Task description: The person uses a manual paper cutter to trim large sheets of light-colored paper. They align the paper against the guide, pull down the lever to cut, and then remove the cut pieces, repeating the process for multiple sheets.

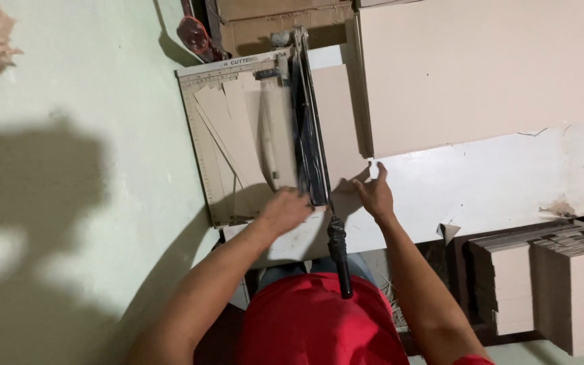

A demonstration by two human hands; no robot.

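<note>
A lever paper cutter (201,145) with a ruled base lies in front of me, its black blade arm (309,128) lowered and the black handle (339,257) pointing toward my red shirt. My left hand (284,209) presses down on the tan card strips (238,135) lying on the cutter base, near its front edge. My right hand (375,195) rests with fingers spread on the near corner of a tan card sheet (339,122) that sticks out to the right of the blade.
A large stack of tan card sheets (481,67) lies to the right on a white tabletop (495,182). Stacks of cut card pieces (549,284) stand at lower right. A pale green surface (82,203) spreads to the left, cardboard boxes (278,20) behind the cutter.
</note>
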